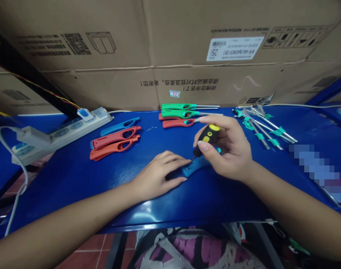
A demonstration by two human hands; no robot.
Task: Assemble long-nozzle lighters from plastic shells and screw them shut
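My right hand [234, 151] is closed around the black and yellow handle of a screwdriver [206, 136]. The screwdriver tilts down to the left, its tip on the end of a blue lighter casing [197, 167] lying on the blue table [159, 209]. With fingers and thumb at that same end, my left hand [158, 173] steadies the casing; its index fingertip is beside the screwdriver's shaft. The right hand covers part of the casing's far end, where a bit of teal [219, 150] shows.
Blue and red lighter casings [116, 141] lie to the left, near a white power strip [64, 134]. Green and red lighters [177, 112] with metal tubes lie at the back. Several loose metal tubes with teal parts [267, 129] are at right. Behind stands a cardboard box [181, 45].
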